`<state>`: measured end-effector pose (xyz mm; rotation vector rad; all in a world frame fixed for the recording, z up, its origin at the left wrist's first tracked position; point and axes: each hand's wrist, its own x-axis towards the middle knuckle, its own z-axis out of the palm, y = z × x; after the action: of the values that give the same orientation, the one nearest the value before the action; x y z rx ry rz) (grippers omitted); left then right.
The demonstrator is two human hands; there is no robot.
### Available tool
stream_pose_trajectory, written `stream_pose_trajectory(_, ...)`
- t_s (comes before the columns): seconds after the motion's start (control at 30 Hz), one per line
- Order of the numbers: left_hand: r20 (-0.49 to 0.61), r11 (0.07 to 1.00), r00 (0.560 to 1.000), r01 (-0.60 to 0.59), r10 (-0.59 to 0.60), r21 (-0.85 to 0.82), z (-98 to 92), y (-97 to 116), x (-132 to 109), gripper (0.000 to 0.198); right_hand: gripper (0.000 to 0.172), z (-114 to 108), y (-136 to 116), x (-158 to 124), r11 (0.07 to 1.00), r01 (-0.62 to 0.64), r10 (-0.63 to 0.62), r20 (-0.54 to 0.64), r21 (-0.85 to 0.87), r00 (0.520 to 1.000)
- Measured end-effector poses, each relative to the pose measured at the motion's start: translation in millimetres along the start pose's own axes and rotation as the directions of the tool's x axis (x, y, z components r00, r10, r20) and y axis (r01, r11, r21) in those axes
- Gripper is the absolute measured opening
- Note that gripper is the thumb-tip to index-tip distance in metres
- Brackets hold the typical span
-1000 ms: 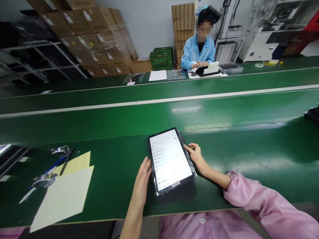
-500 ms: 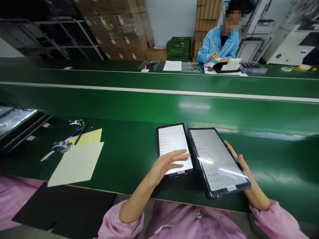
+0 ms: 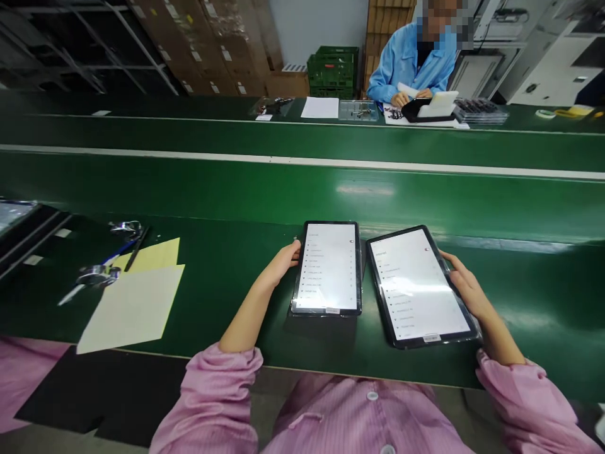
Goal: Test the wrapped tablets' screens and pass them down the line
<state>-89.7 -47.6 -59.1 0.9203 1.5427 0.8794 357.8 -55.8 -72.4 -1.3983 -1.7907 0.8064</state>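
Two black-framed tablets with lit white list screens are in front of me. My left hand [image 3: 285, 260] grips the left edge of the left tablet [image 3: 328, 268], its thumb at the side and the other fingers hidden beneath. Along the right edge of the right tablet [image 3: 418, 287], my right hand [image 3: 466, 287] is closed, with its fingertips partly out of sight. That tablet is tilted, its top leaning left, and light glares across its screen. A dark surface [image 3: 321, 326] shows just below the left tablet.
Pale yellow paper sheets [image 3: 135, 306] lie at the left with pens [image 3: 137, 249] and shiny metal items [image 3: 97, 275]. A black rack [image 3: 33, 243] stands at the far left. Across the green bench, a person in blue [image 3: 406, 60] works beside green crates [image 3: 332, 72].
My left hand has moved from over the left tablet's screen to its left edge. The left tablet now stands straighter, and the right tablet has shifted and lies flatter.
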Motion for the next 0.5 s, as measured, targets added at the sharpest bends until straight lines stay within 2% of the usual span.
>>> stream_pose_trajectory(0.07, 0.001, 0.998, 1.000, -0.023, 0.023, 0.052, 3.3, 6.3, 0.6, 0.039, 0.068, -14.4, -9.9, 12.0, 0.966, 0.017, -0.002, 0.055, -0.257, 0.998)
stream_pose_trajectory(0.1, 0.004, 0.997, 1.000, -0.031, 0.031, 0.065, 3.6, 7.0, -0.5, 0.036, 0.068, -19.1, -15.9, 16.1, 0.937, 0.021, -0.006, 0.043, -0.348, 0.999)
stream_pose_trajectory(0.17, 0.013, 0.996, 0.999, -0.053, 0.053, 0.065, 2.2, 4.7, -3.0, 0.039, 0.073, -17.9, -31.8, 20.4, 0.894, 0.082, -0.092, -0.001, -0.441, 0.996)
stream_pose_trajectory(0.23, 0.012, 0.992, 0.996, -0.094, 0.093, 0.078, -0.1, -0.3, -4.5, 0.047, 0.074, -1.0, -50.9, 19.8, 0.856, 0.260, -0.249, 0.085, -0.448, 0.965)
stream_pose_trajectory(0.3, 0.013, 0.985, 0.992, -0.128, 0.127, 0.115, -2.0, -5.1, -4.9, 0.057, 0.071, 24.1, -67.4, 16.0, 0.804, 0.464, -0.373, 0.291, -0.371, 0.881)
stream_pose_trajectory(0.37, 0.037, 0.979, 0.992, -0.128, 0.124, 0.161, -3.5, -8.3, -5.5, 0.075, 0.064, 44.0, -75.0, 10.9, 0.776, 0.561, -0.411, 0.441, -0.290, 0.798)
stream_pose_trajectory(0.43, 0.075, 0.981, 0.992, -0.109, 0.098, 0.164, -5.0, -10.1, -6.8, 0.093, 0.055, 47.7, -71.2, 6.7, 0.784, 0.555, -0.386, 0.482, -0.277, 0.786)
stream_pose_trajectory(0.5, 0.111, 0.989, 0.990, -0.104, 0.091, 0.109, -6.6, -10.8, -8.3, 0.098, 0.047, 33.9, -58.8, 5.3, 0.806, 0.506, -0.351, 0.441, -0.306, 0.826)
